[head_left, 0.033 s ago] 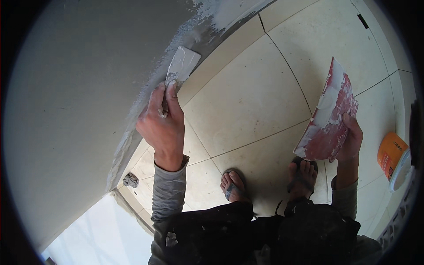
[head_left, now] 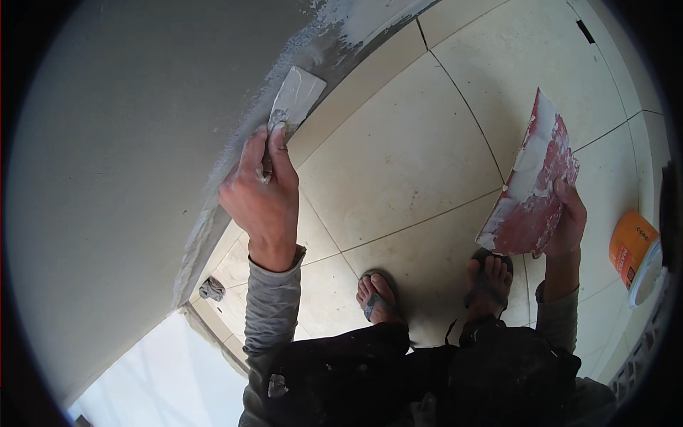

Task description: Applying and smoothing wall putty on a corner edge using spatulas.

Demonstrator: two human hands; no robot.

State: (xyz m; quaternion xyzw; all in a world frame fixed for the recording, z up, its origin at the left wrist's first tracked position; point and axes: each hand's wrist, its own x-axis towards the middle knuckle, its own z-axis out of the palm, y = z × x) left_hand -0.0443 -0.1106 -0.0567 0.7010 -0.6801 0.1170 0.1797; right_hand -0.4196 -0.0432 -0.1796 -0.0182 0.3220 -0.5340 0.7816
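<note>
My left hand is closed around a putty knife, its thumb pressed near the base of the blade. The flat putty knife blade, smeared with white, lies against the lower edge of the grey wall, just above the tile skirting. A rough band of white putty runs along that wall edge. On the right, my right hand grips a red plastering board, tilted and held over the floor. Thick white putty coats much of its face. The fingers under the board are hidden.
Cream floor tiles spread between the wall and my sandalled feet. An orange bucket with a white rim stands at the far right. A crumpled grey rag lies near the wall's corner at lower left.
My left hand and the putty knife have shifted very slightly up and right along the wall edge. The red board has moved slightly up and right too.
</note>
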